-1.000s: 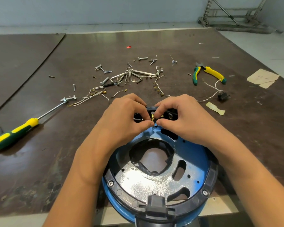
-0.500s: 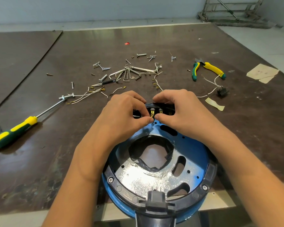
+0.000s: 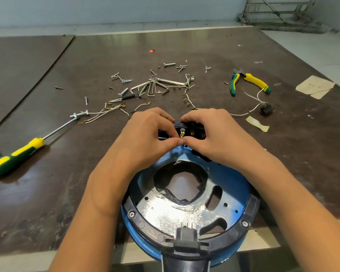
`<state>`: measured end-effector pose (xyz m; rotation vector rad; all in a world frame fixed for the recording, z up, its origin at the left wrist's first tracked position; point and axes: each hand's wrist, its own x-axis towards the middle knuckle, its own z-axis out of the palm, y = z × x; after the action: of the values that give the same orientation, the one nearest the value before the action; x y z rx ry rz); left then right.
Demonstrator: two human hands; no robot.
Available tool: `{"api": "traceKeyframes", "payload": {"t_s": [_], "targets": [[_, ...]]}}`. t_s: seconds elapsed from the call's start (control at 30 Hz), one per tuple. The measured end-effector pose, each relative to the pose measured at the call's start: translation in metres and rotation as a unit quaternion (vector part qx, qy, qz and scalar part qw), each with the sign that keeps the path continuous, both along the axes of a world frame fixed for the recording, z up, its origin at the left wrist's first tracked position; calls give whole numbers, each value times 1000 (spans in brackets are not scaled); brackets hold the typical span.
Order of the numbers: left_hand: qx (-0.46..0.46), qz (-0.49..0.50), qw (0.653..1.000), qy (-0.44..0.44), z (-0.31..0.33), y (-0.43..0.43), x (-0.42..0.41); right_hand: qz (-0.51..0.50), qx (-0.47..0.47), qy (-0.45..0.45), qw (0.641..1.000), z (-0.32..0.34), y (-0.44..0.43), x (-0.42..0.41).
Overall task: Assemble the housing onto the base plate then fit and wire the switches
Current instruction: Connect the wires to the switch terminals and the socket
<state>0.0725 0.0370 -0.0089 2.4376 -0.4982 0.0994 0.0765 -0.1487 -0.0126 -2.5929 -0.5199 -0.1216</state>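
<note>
Sitting at the near edge of a dark brown scuffed tabletop (image 3: 67, 193): one round blue plastic housing (image 3: 236, 181), black-rimmed, open side up, with a silvery cut-out metal plate (image 3: 165, 213) inside it.

At the housing's far rim: a black plastic switch block (image 3: 193, 131), brass terminals showing.

Left hand (image 3: 145, 138) and right hand (image 3: 216, 140): both over the far rim, fingers curled round the switch block, thumb tips touching each other just below one brass terminal (image 3: 182, 134) (whether anything sits between the thumbs cannot be told).

At the housing's near rim: a black plastic plug socket (image 3: 185, 238).

Left of the housing, well apart: a yellow-and-green-handled screwdriver (image 3: 18, 156).

Beyond the housing: loose white wires with brass ends (image 3: 102, 112), steel screws and hex keys (image 3: 155, 85).

Beyond and right: yellow-and-green-handled pliers (image 3: 249, 81), a spare black switch on white leads (image 3: 266, 109).
</note>
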Motion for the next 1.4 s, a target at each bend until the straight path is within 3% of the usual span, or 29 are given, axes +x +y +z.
{"api": "traceKeyframes", "payload": {"t_s": [0.57, 1.4], "targets": [[2, 9, 1000, 13, 0, -2, 0, 2, 31, 26, 999, 4, -2, 0], [12, 11, 1000, 22, 1, -1, 1, 11, -12, -9, 1000, 5, 3, -3]]}}
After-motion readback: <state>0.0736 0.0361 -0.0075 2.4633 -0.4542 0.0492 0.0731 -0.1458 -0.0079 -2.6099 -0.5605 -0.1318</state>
